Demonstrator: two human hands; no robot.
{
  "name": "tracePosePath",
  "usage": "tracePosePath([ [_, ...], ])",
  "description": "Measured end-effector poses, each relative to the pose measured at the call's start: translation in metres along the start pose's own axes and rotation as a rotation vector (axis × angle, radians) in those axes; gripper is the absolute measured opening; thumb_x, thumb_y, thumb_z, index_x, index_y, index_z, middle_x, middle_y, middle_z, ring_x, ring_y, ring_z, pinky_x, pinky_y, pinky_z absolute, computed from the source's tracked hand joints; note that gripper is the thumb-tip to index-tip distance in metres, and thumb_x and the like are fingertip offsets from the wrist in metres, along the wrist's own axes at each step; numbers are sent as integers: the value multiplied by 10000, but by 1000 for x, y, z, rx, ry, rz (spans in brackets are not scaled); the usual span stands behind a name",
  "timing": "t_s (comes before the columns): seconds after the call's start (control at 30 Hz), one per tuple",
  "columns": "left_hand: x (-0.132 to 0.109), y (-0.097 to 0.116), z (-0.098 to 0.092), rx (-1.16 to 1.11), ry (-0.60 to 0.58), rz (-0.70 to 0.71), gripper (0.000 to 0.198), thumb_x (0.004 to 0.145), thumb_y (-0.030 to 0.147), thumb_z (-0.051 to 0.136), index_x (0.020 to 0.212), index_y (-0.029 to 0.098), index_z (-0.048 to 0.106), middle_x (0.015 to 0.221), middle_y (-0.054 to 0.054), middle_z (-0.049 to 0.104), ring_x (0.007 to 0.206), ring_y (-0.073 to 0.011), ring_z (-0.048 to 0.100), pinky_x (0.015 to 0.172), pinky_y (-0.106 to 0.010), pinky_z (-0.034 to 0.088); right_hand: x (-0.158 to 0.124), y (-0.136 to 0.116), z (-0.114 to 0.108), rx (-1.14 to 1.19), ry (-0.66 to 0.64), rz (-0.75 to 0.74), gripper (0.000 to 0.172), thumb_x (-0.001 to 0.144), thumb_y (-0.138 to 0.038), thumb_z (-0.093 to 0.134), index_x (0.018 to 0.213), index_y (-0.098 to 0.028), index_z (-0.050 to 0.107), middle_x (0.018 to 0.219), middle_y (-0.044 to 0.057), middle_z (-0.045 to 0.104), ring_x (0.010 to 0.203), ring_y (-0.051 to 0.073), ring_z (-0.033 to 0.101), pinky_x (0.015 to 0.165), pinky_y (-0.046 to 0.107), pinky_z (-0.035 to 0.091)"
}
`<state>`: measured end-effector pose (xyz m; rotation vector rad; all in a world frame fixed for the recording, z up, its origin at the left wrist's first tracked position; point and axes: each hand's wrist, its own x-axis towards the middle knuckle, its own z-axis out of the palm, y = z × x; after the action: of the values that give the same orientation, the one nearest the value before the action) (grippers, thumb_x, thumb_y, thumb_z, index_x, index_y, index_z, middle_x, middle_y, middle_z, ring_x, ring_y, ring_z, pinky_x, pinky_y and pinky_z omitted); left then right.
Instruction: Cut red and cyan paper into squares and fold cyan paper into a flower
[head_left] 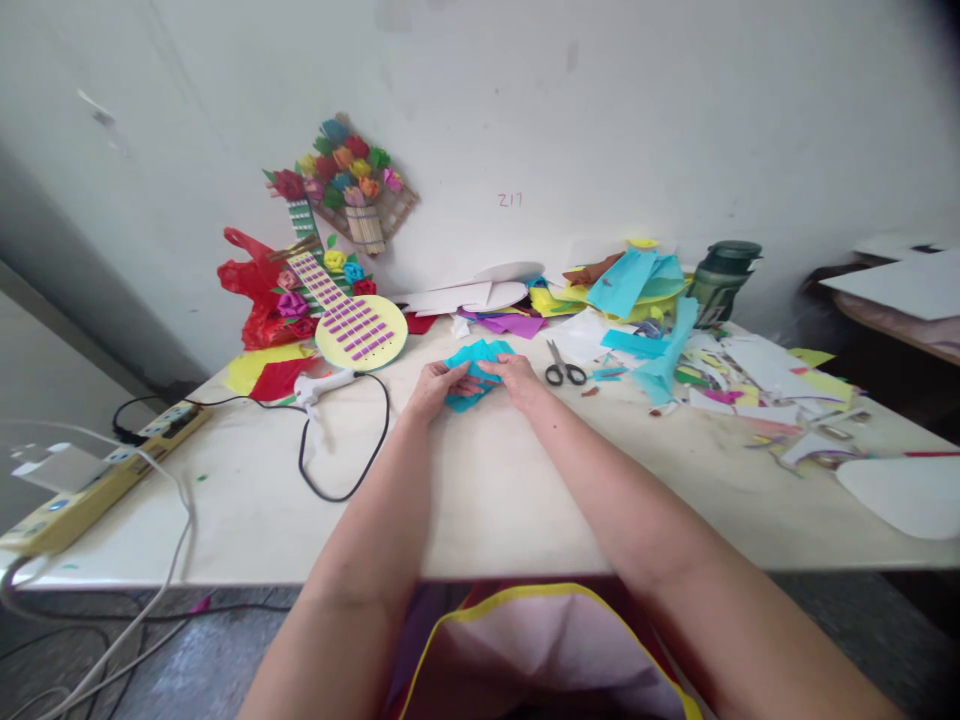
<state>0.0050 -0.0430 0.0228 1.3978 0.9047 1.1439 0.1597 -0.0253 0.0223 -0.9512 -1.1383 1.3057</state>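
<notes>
Blue paper (480,352), folded or layered, is held just above the middle of the white table. My left hand (442,388) pinches its left side between thumb and fingers. At the paper's right side, my right hand (514,377) grips it with thumb and fingers together. Black-handled scissors (564,368) lie to the right of my right hand. A white glue gun (319,386) rests on the table left of my left hand, its black cord looping toward me.
A guitar-shaped craft (362,333) leans near paper flowers at the back left. A power strip (97,490) lies along the left edge. Paper scraps (772,375) cover the right side, near a dark green bottle (724,283). Cables hang at the left.
</notes>
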Motion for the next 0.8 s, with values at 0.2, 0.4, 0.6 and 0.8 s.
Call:
tracePosePath([
  [0.2, -1, -1, 1, 22, 21, 8, 428, 677, 471, 652, 825, 70, 639, 724, -117, 686, 611, -178, 645, 628, -285, 512, -1, -2, -1, 4, 39, 68, 343, 438, -310, 750, 658, -175, 526, 668, -18, 531, 665, 133, 516, 565, 277, 455],
  [0.4, -2, 3, 2, -21, 67, 10, 378, 639, 447, 689, 793, 112, 606, 665, -65, 670, 575, -163, 635, 582, -264, 504, -1, -3, -4, -49, 27, 58, 341, 424, -305, 765, 640, -175, 535, 636, -22, 542, 612, 117, 509, 481, 235, 437],
  [0.6, 1, 1, -3, 43, 131, -14, 360, 578, 435, 732, 678, 138, 555, 555, -15, 626, 517, -137, 608, 526, -230, 476, -2, -3, -10, -145, -126, 80, 310, 475, -333, 761, 547, -172, 506, 528, -22, 534, 543, 113, 507, 433, 219, 407],
  [0.8, 1, -2, -5, 66, 121, -34, 365, 590, 445, 722, 707, 134, 571, 575, -34, 647, 523, -139, 613, 526, -229, 483, -2, -3, -14, -138, -156, 80, 273, 537, -365, 739, 598, -169, 558, 529, -7, 564, 496, 119, 533, 400, 211, 376],
])
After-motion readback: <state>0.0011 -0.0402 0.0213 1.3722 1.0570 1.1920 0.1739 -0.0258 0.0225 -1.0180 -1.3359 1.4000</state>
